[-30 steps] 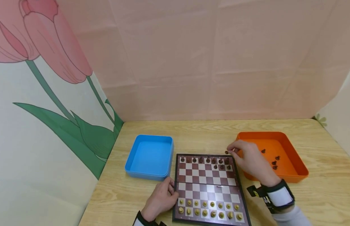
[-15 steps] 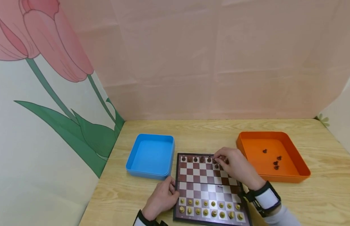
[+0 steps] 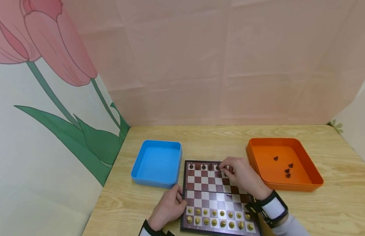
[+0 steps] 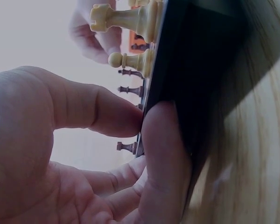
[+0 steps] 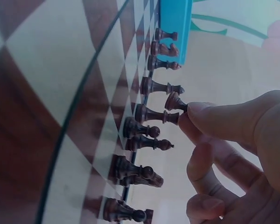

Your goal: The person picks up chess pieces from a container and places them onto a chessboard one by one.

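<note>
A small brown-and-white chessboard [image 3: 213, 196] lies on the wooden table. Light pieces [image 3: 218, 223] fill its two near rows and dark pieces [image 3: 203, 167] stand along the far row. My right hand [image 3: 223, 167] hovers over the far row and pinches a small dark pawn [image 5: 174, 101] between thumb and forefinger, just above the standing dark pieces [image 5: 151, 114]. My left hand [image 3: 178, 194] grips the board's left edge [image 4: 172, 93], with the thumb [image 4: 163, 154] pressed against its side. Light pieces [image 4: 130, 59] stand close to it.
A blue tray [image 3: 157, 162] sits left of the board's far corner. To the right is an orange tray [image 3: 300, 183] holding several dark pieces [image 3: 287, 170]. A pink backdrop and a tulip-printed panel wall in the table at the back and left.
My right hand has moved left from the orange tray's edge to over the board's far row, carrying the dark pawn. The left hand has stayed on the board's edge.
</note>
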{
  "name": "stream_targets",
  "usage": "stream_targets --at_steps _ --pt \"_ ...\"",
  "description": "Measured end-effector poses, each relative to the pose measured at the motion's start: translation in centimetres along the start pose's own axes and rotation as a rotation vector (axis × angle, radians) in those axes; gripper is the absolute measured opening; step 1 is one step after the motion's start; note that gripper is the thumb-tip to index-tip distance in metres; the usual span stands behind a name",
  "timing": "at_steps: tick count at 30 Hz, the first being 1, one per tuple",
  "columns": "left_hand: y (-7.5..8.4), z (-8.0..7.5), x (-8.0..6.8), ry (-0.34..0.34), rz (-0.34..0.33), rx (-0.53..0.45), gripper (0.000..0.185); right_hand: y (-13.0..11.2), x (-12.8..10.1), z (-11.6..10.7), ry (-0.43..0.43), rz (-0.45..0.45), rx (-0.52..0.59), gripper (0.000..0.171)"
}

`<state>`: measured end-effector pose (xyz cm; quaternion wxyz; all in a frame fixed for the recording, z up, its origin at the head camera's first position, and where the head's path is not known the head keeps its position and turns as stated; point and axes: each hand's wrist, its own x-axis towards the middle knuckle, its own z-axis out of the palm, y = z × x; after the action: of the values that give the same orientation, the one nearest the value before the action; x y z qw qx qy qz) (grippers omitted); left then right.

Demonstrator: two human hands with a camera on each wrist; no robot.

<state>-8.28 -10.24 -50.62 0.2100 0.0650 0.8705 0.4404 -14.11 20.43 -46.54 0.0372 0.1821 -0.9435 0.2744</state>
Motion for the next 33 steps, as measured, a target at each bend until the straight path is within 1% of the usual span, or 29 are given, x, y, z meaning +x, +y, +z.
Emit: stream_targets --at_steps 4,12,17,21,26,33 --pt "0.0 0.0 -0.1 0.006 0.006 0.009 0.017 0.0 0.0 0.3 0.001 -0.013 -0.009 0.013" --pt "0.1 0.0 -0.2 0.002 0.0 0.006 0.018 0.1 -0.1 0.6 -0.008 0.004 -0.035 0.013" --pt "0.2 -0.1 -0.2 -0.002 -0.007 0.009 0.019 0.2 -0.1 0.9 -0.003 -0.018 -0.051 0.014" --pt "0.2 -0.1 -0.2 0.003 0.0 0.019 0.019 0.3 0.0 1.0 0.002 -0.028 -0.061 0.014" --pt "0.3 -0.2 -0.3 0.007 0.01 0.024 0.019 0.4 0.0 1.1 -0.006 -0.011 -0.057 0.015" --pt "0.2 0.0 -0.3 0.01 0.008 0.022 0.019 0.5 -0.1 1.2 -0.03 0.026 -0.046 0.015"
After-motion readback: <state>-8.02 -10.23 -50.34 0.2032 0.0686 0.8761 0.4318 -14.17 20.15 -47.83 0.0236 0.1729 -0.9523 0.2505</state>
